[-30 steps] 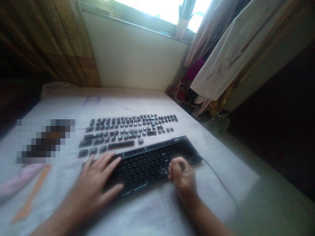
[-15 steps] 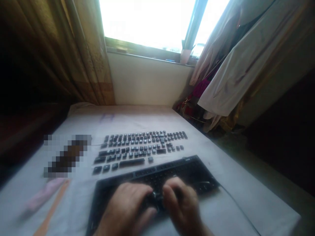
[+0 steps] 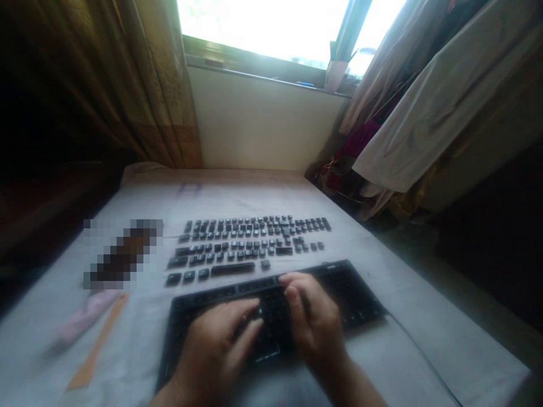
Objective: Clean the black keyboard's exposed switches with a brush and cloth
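Note:
A black keyboard (image 3: 360,299) lies at a slant on the white cloth, with both hands over its middle. The thumb and forefinger of my left hand (image 3: 216,342) close around a small dark keycap (image 3: 260,311) with a light mark, blurred. To the right of it my right hand (image 3: 318,322) has its fingers curled, thumb near the forefinger; whatever they hold, if anything, is hidden. Behind the keyboard, loose black keycaps (image 3: 241,246) lie in rows. Among them are a long space bar (image 3: 233,268) and a single keycap (image 3: 265,264) beside it.
On the left lie an orange flat-ended tool (image 3: 98,347), a pink cloth-like roll (image 3: 89,316) and a pixelated dark object (image 3: 123,254). The keyboard's cable (image 3: 419,350) runs off to the lower right. Clothes (image 3: 403,135) hang beyond the table's right edge, a curtain (image 3: 156,85) at left.
My right hand has moved up toward the keyboard's back edge. The two hands are farther apart, and the keycap stays near my left fingertips. The camera view has shifted slightly.

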`<act>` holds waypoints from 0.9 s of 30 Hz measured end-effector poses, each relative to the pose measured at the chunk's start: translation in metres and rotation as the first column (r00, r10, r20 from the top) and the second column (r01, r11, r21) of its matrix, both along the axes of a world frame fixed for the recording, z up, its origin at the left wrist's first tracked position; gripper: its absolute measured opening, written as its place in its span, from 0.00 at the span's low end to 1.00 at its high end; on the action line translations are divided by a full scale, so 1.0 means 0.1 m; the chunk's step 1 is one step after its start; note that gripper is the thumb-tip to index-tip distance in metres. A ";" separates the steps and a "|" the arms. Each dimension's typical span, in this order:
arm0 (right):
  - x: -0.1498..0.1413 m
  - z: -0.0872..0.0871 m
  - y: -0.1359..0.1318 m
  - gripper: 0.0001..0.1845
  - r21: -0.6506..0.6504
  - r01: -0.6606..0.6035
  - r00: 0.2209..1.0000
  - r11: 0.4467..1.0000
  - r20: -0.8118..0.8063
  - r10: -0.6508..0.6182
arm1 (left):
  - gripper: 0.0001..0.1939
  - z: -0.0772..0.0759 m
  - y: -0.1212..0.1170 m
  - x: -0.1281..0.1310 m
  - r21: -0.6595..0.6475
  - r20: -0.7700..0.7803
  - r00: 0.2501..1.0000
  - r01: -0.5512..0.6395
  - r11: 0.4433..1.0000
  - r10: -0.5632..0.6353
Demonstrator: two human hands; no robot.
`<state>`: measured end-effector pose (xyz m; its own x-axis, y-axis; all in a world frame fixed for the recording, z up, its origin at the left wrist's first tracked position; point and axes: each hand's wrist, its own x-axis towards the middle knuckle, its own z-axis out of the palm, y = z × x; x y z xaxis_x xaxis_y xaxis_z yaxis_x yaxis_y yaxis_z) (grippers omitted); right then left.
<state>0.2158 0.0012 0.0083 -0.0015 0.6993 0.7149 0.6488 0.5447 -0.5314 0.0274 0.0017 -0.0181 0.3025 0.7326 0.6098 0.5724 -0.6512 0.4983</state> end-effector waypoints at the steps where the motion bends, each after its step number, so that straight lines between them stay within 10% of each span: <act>1: 0.02 -0.01 0.01 0.11 -0.030 -0.004 0.999 1.000 -0.041 0.003 | 0.10 -0.01 0.01 -0.01 -0.034 0.041 0.999 0.002 0.999 -0.001; 12: 0.11 0.00 0.05 0.08 -0.278 -0.378 0.912 0.883 0.053 0.407 | 0.11 -0.06 0.05 -0.03 -0.193 0.266 0.960 0.147 0.970 -0.092; 27: 0.60 -0.08 1.16 0.07 -0.524 0.049 0.884 0.850 0.419 0.207 | 0.14 -0.14 0.03 -0.04 0.058 -0.054 0.996 0.073 0.996 -0.069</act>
<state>0.2763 0.1168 0.0005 -0.2988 0.9403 0.1630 0.8474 0.3400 -0.4079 0.0236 0.0046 -0.0320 0.3848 0.6709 0.6338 0.5478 -0.7187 0.4282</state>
